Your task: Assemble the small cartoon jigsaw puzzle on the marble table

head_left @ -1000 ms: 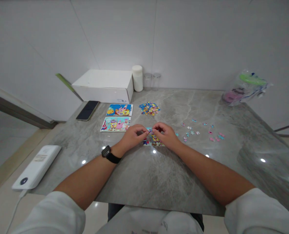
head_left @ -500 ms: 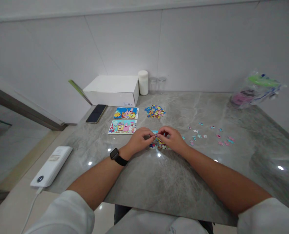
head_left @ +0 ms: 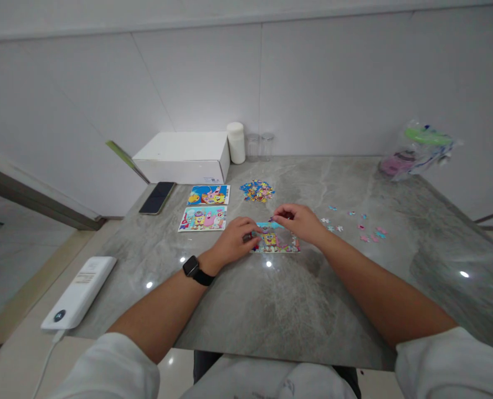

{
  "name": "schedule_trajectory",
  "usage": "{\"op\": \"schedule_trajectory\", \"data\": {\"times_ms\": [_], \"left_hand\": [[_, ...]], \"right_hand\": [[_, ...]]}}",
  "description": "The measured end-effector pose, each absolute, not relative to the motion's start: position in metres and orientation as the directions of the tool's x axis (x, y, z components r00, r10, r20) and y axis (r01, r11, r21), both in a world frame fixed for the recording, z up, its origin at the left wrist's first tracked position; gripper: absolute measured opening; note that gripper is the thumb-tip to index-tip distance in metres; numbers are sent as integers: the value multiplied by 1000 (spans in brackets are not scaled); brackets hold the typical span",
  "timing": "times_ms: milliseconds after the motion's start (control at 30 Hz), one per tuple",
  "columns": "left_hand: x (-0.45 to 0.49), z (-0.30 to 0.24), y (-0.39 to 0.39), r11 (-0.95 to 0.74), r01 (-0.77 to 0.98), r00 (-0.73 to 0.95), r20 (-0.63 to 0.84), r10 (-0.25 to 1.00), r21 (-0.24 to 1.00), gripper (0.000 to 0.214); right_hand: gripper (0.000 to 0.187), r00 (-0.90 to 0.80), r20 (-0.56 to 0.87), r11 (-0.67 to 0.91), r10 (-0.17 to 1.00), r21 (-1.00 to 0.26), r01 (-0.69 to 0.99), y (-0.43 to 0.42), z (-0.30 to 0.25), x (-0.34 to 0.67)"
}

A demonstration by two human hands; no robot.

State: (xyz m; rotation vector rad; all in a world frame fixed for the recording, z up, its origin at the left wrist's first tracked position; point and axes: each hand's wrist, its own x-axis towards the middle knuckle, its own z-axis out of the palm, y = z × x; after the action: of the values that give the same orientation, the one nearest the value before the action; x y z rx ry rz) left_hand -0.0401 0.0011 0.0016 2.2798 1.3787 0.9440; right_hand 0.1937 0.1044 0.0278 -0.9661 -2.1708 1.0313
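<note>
A partly built cartoon jigsaw puzzle (head_left: 276, 241) lies on the grey marble table (head_left: 271, 299) in front of me. My left hand (head_left: 234, 241), with a black watch on its wrist, rests at the puzzle's left edge, fingers curled against it. My right hand (head_left: 298, 219) hovers over the puzzle's top edge, its fingertips pinched on a small puzzle piece. A heap of loose colourful pieces (head_left: 256, 190) sits beyond the puzzle. Several pink and blue pieces (head_left: 357, 224) are scattered to the right.
Two finished cartoon pictures (head_left: 208, 195) (head_left: 203, 218) lie left of the puzzle, with a dark phone (head_left: 157, 197) beside them. At the back stand a white box (head_left: 184, 155), a white jar (head_left: 235, 142) and two clear jars (head_left: 259, 146). A white power bank (head_left: 80, 291) sits front left, a plastic bag (head_left: 416, 149) back right.
My hands have parted: the right one lifted to the puzzle's top edge with a piece, the left slid to the left edge. More of the puzzle shows now.
</note>
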Motion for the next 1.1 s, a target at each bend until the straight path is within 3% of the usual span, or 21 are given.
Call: {"op": "schedule_trajectory", "data": {"times_ms": [400,1100], "left_hand": [[-39,2,-5,-540,681,438,316,841,494,30],[-38,-1,-5,-554,695,465,302,832,458,30]], "right_hand": [[9,-696,152,642,701,-558,525,108,11,195],[8,-702,121,662,702,-477,579,105,3,191]]}}
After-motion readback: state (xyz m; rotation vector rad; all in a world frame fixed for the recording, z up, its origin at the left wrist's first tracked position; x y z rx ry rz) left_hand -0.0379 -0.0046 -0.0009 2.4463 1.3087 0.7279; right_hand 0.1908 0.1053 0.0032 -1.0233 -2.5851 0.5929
